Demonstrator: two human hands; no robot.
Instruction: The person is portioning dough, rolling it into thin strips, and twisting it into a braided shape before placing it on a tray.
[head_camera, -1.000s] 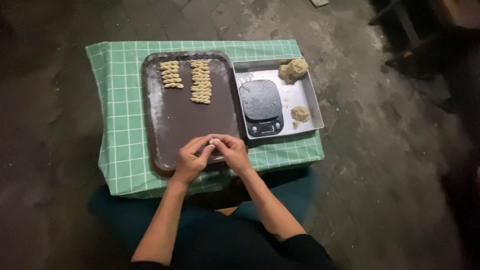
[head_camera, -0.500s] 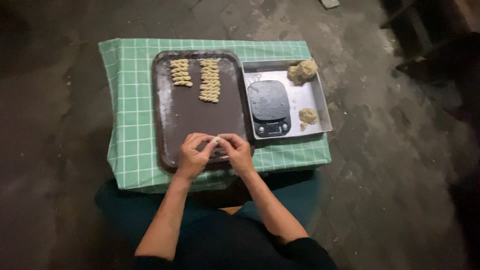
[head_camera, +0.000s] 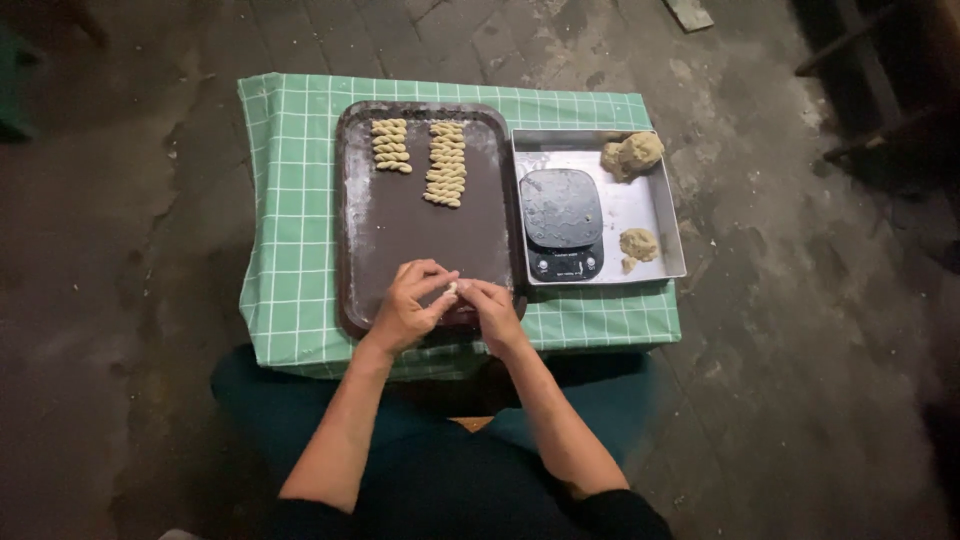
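Observation:
My left hand (head_camera: 412, 300) and my right hand (head_camera: 490, 308) meet over the near edge of a dark brown tray (head_camera: 420, 225). Between their fingertips they pinch a small pale piece of dough (head_camera: 452, 289). At the tray's far end lie two rows of twisted dough pieces (head_camera: 446, 163), the right row longer than the left row (head_camera: 390, 145). Flour dusts the tray's left side.
The tray rests on a small table under a green checked cloth (head_camera: 295, 210). To its right, a metal pan (head_camera: 655, 205) holds a dark kitchen scale (head_camera: 560, 220), a big dough lump (head_camera: 630, 153) and a smaller dough lump (head_camera: 638, 243). Rough stone floor surrounds the table.
Both hands stay together at the tray's near edge, still working the small dough piece. The view has shifted slightly; nothing on the tray or pan has moved.

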